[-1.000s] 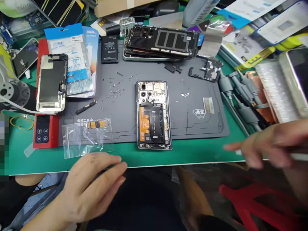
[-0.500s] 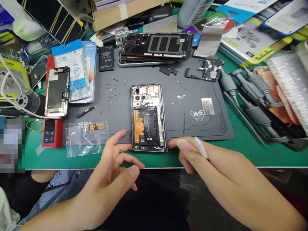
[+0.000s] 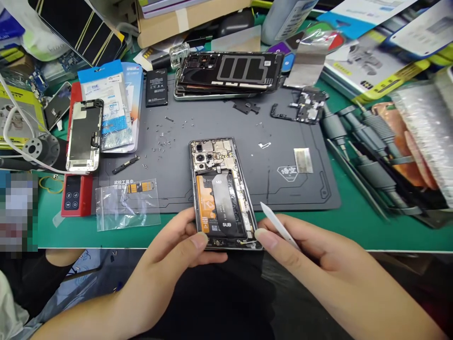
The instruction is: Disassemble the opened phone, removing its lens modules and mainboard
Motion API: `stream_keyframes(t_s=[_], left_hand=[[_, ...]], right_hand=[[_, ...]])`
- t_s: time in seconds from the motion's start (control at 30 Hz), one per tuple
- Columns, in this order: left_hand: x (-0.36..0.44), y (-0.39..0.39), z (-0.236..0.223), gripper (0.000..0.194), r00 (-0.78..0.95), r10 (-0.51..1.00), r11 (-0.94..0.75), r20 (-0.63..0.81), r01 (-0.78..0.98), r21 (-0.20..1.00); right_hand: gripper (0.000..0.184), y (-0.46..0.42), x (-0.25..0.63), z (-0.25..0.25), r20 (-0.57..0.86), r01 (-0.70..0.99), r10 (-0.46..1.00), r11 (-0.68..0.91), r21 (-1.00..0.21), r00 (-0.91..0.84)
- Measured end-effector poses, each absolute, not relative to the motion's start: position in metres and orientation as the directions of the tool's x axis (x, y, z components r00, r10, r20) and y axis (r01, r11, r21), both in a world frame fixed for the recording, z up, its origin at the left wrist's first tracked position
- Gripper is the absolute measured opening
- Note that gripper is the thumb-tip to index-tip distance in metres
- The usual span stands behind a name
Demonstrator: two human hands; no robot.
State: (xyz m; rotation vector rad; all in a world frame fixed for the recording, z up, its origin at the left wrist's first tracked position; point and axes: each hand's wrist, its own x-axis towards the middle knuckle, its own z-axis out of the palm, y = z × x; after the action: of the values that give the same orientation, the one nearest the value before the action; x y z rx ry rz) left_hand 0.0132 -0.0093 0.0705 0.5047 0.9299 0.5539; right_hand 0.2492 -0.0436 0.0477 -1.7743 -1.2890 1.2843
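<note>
White pointed tool (image 3: 278, 225) is gripped by the right hand (image 3: 311, 255) as the left hand (image 3: 173, 255) clasps the opened phone (image 3: 223, 200)

My one view comes from a camera worn on my head, facing forward and steeply down, so my left hand (image 3: 166, 259) and right hand (image 3: 325, 241) enter from the bottom corners with my lap (image 3: 230, 307) between them. It sits close above the near edge of the green bench (image 3: 357, 231), with the opened phone (image 3: 226, 203) just below mid-frame and the grey mat (image 3: 219, 120) fitting between both sides.
</note>
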Motion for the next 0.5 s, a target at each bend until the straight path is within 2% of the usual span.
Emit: stream_keyframes(t_s=[0.1,0.2,0.3,0.5], left_hand=[[0.021,-0.005,0.071,0.031,0.553,0.590,0.793,-0.587,-0.264,0.549],[0.026,-0.003,0.071,0.031,0.553,0.574,0.812,-0.603,-0.293,0.505],[0.030,-0.001,0.068,0.035,0.557,0.569,0.812,-0.604,-0.265,0.521],[0.036,0.004,0.066,0.038,0.505,0.574,0.797,-0.644,-0.163,0.582]], right_hand=[[0.055,-0.044,0.248,0.048,-0.361,0.325,0.931,-0.356,-0.876,0.048],[0.053,-0.046,0.245,0.048,-0.352,0.344,0.935,-0.342,-0.874,0.036],[0.053,-0.056,0.245,0.044,-0.362,0.352,0.929,-0.364,-0.863,0.072],[0.048,-0.080,0.260,0.032,-0.311,0.291,0.912,-0.384,-0.876,0.267]])
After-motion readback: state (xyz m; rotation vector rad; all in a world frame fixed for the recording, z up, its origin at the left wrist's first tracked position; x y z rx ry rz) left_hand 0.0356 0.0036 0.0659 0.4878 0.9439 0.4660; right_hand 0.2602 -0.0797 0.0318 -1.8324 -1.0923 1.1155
